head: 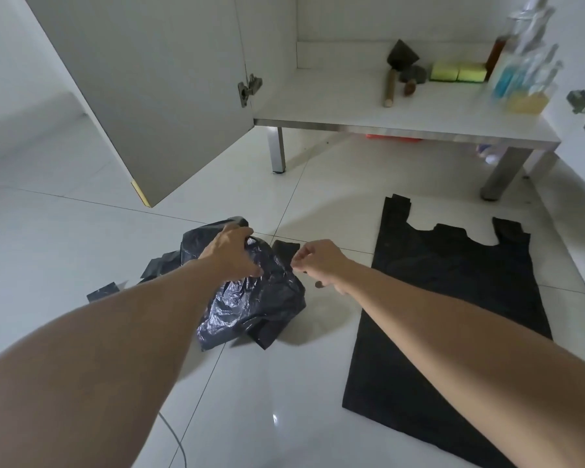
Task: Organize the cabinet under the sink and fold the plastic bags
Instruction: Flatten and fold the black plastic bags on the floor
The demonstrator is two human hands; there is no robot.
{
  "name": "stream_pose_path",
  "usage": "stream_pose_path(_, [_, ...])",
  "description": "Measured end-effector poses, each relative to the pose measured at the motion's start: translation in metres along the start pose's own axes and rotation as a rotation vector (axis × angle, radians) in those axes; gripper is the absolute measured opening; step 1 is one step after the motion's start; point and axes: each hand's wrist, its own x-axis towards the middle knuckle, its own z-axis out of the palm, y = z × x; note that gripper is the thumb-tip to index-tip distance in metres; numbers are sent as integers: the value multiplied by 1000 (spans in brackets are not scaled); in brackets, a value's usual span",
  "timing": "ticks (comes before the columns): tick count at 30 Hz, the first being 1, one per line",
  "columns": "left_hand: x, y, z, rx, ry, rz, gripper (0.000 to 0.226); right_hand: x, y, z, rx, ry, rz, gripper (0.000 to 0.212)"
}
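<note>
plastic is lying in two states on the white tiled floor (81, 251): a crumpled bag (254, 298) bunched in a heap on the left, and a flattened bag (446, 298) spread out on the right, its long axis running away from the person toward the open cabinet (402, 109), handles at the far end. the left hand (230, 251) is reaching over the heap with fingers curled down into the top of it, appearing to be gripping the plastic there. the right hand (318, 261) is hovering just right of the heap, thumb and forefinger drawn together as if pinching a thin edge, though whether anything is actually held between them is too small to tell. the crumpled bag is sitting directly under and ahead of both hands, nearer the left one, while the flat bag is lying well apart to the right, past the right forearm. judging from this, the heap is the next one being opened out, and it will likely need pulling rightward to clear space for flattening.
</note>
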Motion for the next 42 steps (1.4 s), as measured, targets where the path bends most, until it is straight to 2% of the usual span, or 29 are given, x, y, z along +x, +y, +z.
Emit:
stream_pose_path(2, [0, -6, 1, -47, -6, -18, 93, -7, 0, 0, -75, -76, 0, 7])
stream_pose_path(4, [-2, -11, -1, -67, -11, -26, 88, -17, 4, 5, -251, -157, 10, 34])
stream_pose_path(6, [-2, -15, -3, -93, 8, -36, 86, -16, 9, 12, -324, -126, 0, 41])
stream_pose_path(9, [-4, -10, -5, -84, 24, -58, 85, -17, -6, 2, -37, -32, -18, 2])
stream_pose_path(10, [-5, -5, -7, -88, 11, -72, 83, -16, -13, -5, 71, 3, -17, 6])
stream_pose_path(12, [-10, 6, -13, -153, -46, -94, 93, -18, -27, -21, 228, 48, -23, 2])
stream_pose_path(14, [-13, 13, -19, -221, -101, -65, 100, -24, -42, -35, 325, 87, -36, 11])
stream_pose_path(16, [-15, 18, -24, -218, -100, -15, 83, -28, -55, -48, 389, 131, -48, 16])
stream_pose_path(18, [-17, 26, -31, -213, -9, 3, 53, -26, -63, -61, 411, 198, -80, 20])
stream_pose_path(20, [-14, 31, -41, -257, 78, -13, 25, -23, -67, -73, 350, 278, -128, 25])
stream_pose_path(22, [-10, 38, -56, -338, 103, -15, 12, -17, -64, -86, 240, 352, -240, 14])
stream_pose_path(23, [-7, 41, -66, -380, 115, -13, 12, -18, -65, -93, 189, 387, -306, 14])
stream_pose_path(26, [2, 50, -96, -476, 147, 13, 27, -26, -68, -112, 103, 443, -400, 43])
stream_pose_path(28, [4, 59, -115, -494, 170, 36, 26, -34, -74, -122, 47, 361, -442, 47])
stream_pose_path(30, [6, 68, -133, -464, 248, 65, 29, -43, -82, -125, -30, 216, -474, 42])
stream_pose_path(32, [7, 79, -150, -430, 357, 92, 36, -44, -86, -121, -128, 195, -495, 54])
stream_pose_path(34, [5, 90, -167, -419, 444, 113, 37, -39, -88, -114, -236, 327, -518, 44])
stream_pose_path(36, [-1, 99, -184, -343, 528, 143, 27, -36, -92, -109, -310, 468, -522, 32])
stream_pose_path(39, [-11, 98, -207, -216, 644, 174, 19, -29, -96, -117, -413, 605, -453, 31])
stream_pose_path(42, [-15, 82, -223, -153, 750, 126, 12, -26, -98, -137, -511, 702, -412, 26])
